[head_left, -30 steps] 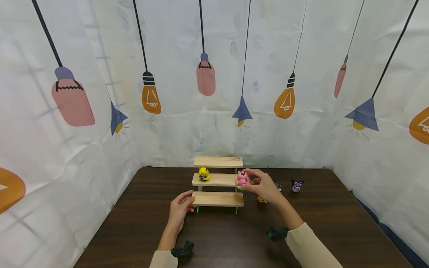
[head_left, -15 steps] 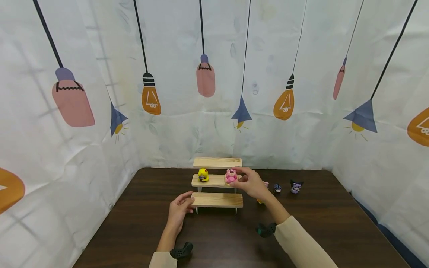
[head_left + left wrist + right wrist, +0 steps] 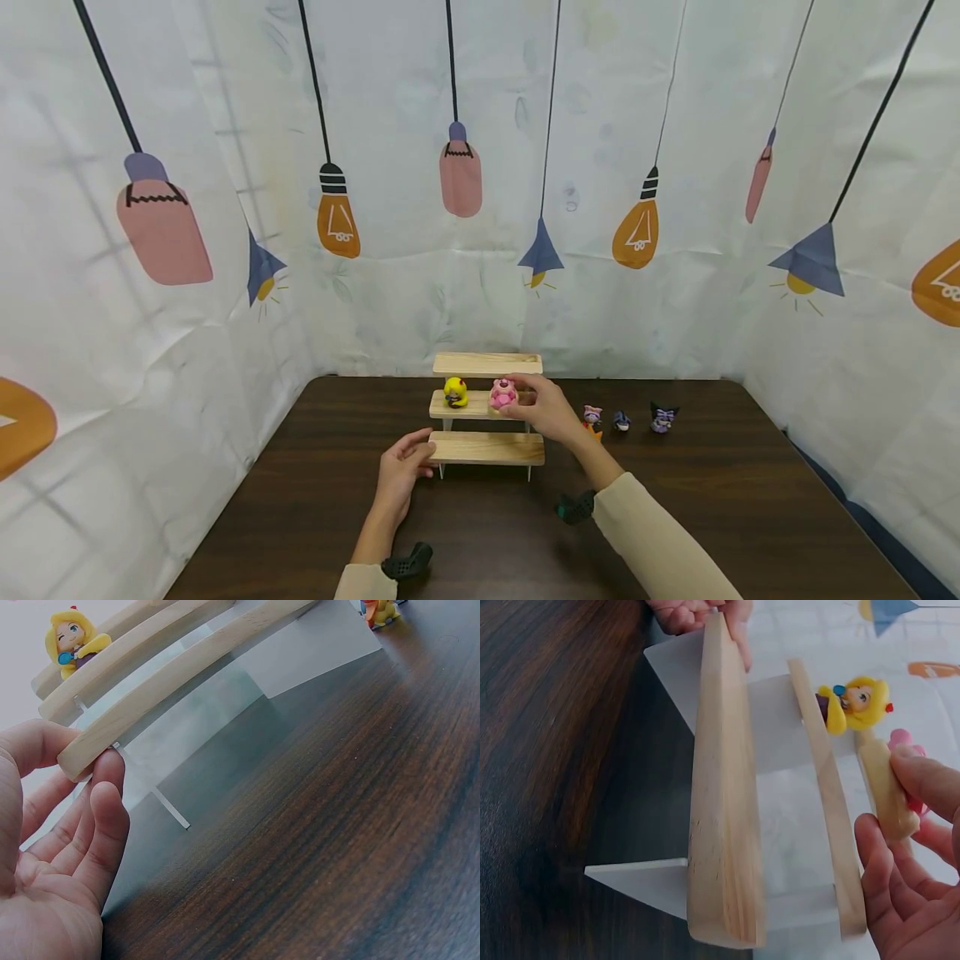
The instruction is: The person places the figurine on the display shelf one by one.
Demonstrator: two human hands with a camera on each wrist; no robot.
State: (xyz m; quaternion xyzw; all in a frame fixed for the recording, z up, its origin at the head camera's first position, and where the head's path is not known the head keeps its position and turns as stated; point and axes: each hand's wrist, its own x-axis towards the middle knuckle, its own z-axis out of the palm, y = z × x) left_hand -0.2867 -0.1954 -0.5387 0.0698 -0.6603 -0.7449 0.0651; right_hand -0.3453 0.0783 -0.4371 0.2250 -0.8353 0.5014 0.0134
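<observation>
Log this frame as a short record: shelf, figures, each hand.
shelf: three-tier wooden stand on dark table
middle tier: yellow figure, pink figure
left hand: touches bottom tier's left end
right hand: grips pink figure
table, right of stand: three small figures

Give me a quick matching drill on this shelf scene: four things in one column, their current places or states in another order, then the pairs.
Things:
1. pink figure
2. yellow figure
3. left hand
4. purple-and-black figure

Places or states:
A. standing alone on the table, far right
B. in the right hand's grip, at the middle step
C. touching the left end of the bottom step
D. standing free at the middle step's left end

Pairs: 1-B, 2-D, 3-C, 4-A
</observation>
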